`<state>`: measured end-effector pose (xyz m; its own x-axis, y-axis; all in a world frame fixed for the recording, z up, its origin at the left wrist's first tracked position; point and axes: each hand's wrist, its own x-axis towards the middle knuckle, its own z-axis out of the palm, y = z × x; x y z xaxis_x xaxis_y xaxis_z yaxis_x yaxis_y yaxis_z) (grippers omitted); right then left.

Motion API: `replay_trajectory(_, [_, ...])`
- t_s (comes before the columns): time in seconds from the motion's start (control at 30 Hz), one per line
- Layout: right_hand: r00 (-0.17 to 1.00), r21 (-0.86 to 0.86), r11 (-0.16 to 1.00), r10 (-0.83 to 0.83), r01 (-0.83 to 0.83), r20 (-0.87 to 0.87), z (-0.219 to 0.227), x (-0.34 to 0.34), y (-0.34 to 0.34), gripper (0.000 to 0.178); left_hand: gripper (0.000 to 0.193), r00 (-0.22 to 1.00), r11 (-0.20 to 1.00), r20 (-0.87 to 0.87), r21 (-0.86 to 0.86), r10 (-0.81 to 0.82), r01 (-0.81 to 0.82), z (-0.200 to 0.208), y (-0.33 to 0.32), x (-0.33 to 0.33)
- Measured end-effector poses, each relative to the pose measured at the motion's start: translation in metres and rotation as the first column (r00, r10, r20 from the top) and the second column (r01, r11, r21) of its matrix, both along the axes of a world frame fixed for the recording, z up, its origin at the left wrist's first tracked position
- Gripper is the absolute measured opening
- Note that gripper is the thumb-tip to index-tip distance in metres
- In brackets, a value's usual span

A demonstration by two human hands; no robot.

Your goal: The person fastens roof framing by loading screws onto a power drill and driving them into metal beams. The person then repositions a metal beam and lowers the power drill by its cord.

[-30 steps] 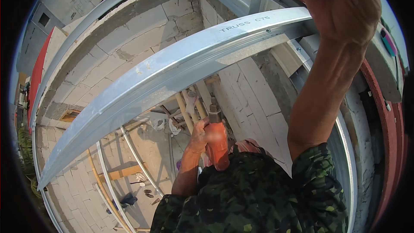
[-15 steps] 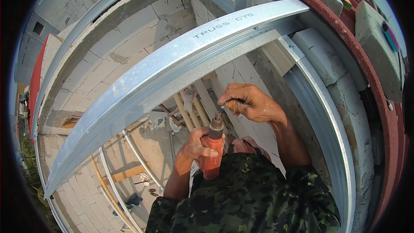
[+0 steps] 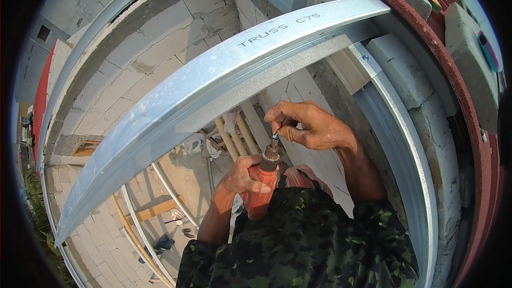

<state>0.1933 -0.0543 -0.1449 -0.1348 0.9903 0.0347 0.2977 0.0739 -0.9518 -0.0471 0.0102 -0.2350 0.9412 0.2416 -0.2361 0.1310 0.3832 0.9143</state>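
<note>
An orange power drill (image 3: 259, 194) with a black chuck is held upright in front of my chest. Wrapped round its body is my left hand (image 3: 241, 177). My right hand (image 3: 312, 126) pinches a small metal screw (image 3: 275, 136) between thumb and fingers. The screw is right at the tip of the bit holder (image 3: 273, 146); whether it sits in the tip I cannot tell. Beyond both hands, a long galvanized steel truss channel (image 3: 213, 72) crosses the view from lower left to upper right.
At the right, another metal channel (image 3: 416, 181) runs along a block wall (image 3: 434, 144), joined to the truss by a screw. Far below lies a floor with bamboo poles (image 3: 248, 138), planks and thin metal strips. Red roofing (image 3: 477, 181) edges the right side.
My right hand has lowered slightly, and the screw now meets the tip of the drill. The drill has tilted a little and shifted slightly; my left hand keeps its grip.
</note>
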Motion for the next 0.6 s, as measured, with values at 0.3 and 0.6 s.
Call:
replay_trajectory(0.3, [0.948, 0.087, 0.981, 0.144, -0.175, 0.284, 0.006, -0.001, 0.004, 0.041, 0.055, 0.999, 1.0, -0.041, -0.014, -0.013, 0.013, -0.004, -0.002, 0.0])
replay_trajectory(0.6, [0.992, 0.034, 0.996, 0.076, -0.08, 0.106, -0.008, -0.001, 0.002, 0.042, 0.056, 1.0, 0.999, -0.011, -0.035, -0.027, 0.027, -0.013, -0.004, 0.002])
